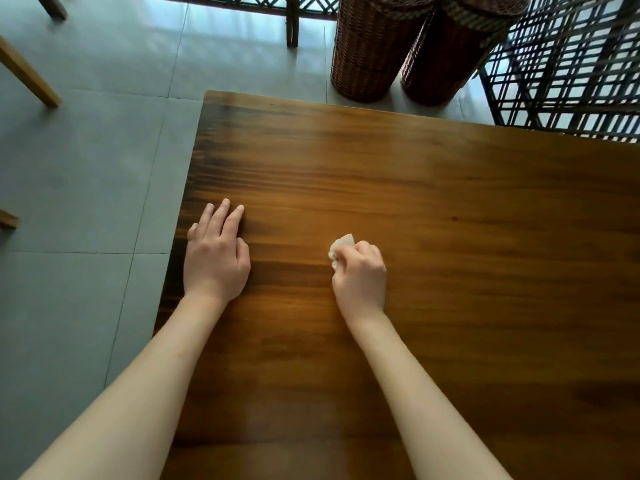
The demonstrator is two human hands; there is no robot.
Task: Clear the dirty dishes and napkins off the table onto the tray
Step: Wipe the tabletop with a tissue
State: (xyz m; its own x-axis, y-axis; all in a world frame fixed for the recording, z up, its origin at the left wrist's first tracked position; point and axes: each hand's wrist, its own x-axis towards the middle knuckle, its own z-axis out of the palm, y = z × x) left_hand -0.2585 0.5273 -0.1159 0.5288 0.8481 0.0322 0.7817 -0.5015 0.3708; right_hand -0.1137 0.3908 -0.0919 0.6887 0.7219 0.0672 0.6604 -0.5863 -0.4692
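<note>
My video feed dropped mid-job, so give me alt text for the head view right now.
The right hand is closed around a crumpled white napkin on a bare wooden table, while the left hand rests flat near the table's left edge. Two wicker baskets stand on the grey tile floor beyond it; no tray or dishes show.

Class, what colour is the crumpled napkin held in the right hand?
White, seen in the head view: the napkin pokes out of the closed right hand.

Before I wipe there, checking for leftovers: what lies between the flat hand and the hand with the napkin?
Nothing: the head view shows bare brown wooden table between left hand and right hand clutching the crumpled white napkin.
</note>
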